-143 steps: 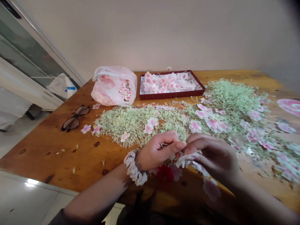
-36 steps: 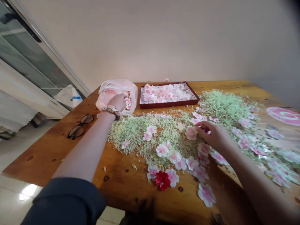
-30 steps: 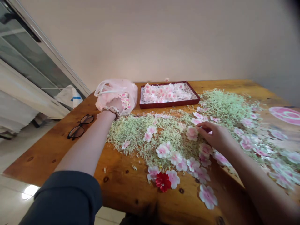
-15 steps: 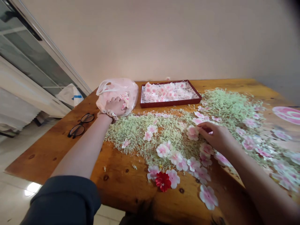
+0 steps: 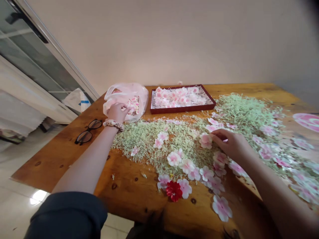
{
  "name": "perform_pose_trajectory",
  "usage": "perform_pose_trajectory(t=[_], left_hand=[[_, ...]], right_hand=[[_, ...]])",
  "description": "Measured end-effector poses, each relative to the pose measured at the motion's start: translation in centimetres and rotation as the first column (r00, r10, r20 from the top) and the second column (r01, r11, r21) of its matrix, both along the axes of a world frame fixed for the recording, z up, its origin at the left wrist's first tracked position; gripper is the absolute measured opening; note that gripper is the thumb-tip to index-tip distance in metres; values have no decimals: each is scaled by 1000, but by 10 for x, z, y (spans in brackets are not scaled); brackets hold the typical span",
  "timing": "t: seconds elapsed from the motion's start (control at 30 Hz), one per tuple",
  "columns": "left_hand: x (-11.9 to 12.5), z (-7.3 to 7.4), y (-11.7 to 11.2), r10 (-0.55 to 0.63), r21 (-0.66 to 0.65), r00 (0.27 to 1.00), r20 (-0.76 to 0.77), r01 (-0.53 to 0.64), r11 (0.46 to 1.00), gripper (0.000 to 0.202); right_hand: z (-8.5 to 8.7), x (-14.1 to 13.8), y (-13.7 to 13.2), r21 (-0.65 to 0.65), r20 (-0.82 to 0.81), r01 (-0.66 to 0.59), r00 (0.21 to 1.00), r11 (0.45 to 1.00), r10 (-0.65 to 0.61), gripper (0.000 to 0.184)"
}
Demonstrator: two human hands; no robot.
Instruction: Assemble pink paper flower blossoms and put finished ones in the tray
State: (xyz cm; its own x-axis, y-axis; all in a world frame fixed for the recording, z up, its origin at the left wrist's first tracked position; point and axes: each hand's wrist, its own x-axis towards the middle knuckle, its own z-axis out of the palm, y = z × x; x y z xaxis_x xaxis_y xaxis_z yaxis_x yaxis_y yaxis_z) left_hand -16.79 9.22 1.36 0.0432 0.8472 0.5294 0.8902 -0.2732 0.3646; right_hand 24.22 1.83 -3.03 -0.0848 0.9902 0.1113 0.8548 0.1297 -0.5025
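My left hand (image 5: pixel 116 112) rests at the mouth of a translucent plastic bag (image 5: pixel 141 99), with its fingers on the bag beside a bunch of pink-and-white artificial blossoms (image 5: pixel 133 105). A scrunchie (image 5: pixel 113 124) circles my left wrist. My right hand (image 5: pixel 230 144) is curled over a mound of pale green shredded filler (image 5: pixel 159 146), with a small pink-white piece showing between its fingers. A pink blossom (image 5: pixel 205 140) lies just left of its fingertips. Several more blossoms and one red flower (image 5: pixel 173 191) lie nearby.
The wooden table (image 5: pixel 62 162) holds a dark red tray (image 5: pixel 183 110) of blossoms behind the filler and black-rimmed glasses (image 5: pixel 87 136) left of the bag. A pink disc (image 5: pixel 307 121) lies at the far right. A dark sleeve (image 5: pixel 64 212) shows at the bottom left.
Compared with the oldest frame, my hands have separated: the left has gone to the bag, the right to the blossoms. Within the last half second, the left hand shifted slightly left along the bag mouth.
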Motion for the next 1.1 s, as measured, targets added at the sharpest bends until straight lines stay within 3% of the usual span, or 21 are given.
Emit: perform_pose_trajectory(t=[0.17,0.3,0.4,0.47,0.6,0.73,0.8,0.9,1.03,1.1], left_hand=[[22,13,-20,11,107,1000,11,-12,994,24],[64,19,-57,-83,143,995,-54,90,986,18],[99,10,-86,-220,96,919,-327,264,960,17],[115,-1,-97,-195,18,880,-433,225,974,23],[119,-20,-100,-273,-194,922,-275,226,955,18],[108,-24,-97,-333,-287,940,-78,298,910,14],[104,-23,-96,-326,-260,943,-69,299,918,11],[103,-20,-99,-330,-106,936,-121,318,942,7],[110,-12,-110,-405,103,876,-261,442,891,7],[116,-8,-117,-402,182,856,-323,474,862,8]], right_hand=[[-1,1,0,10,-16,-6,1000,1000,6,23],[-3,1,0,3,-3,1,1000,1000,-1,23],[-2,-1,0,-6,6,-11,1000,1000,11,23],[0,-2,-2,-1,11,-12,1000,1000,12,22],[4,-2,-3,48,22,-19,1000,999,18,23],[3,0,-2,81,39,-20,999,996,17,21],[2,0,-1,81,36,-14,999,997,12,19],[3,-4,-2,124,-20,11,1000,992,-8,16],[13,-19,-13,277,-176,41,984,960,9,20],[20,-32,-23,246,-239,-26,967,969,86,22]])
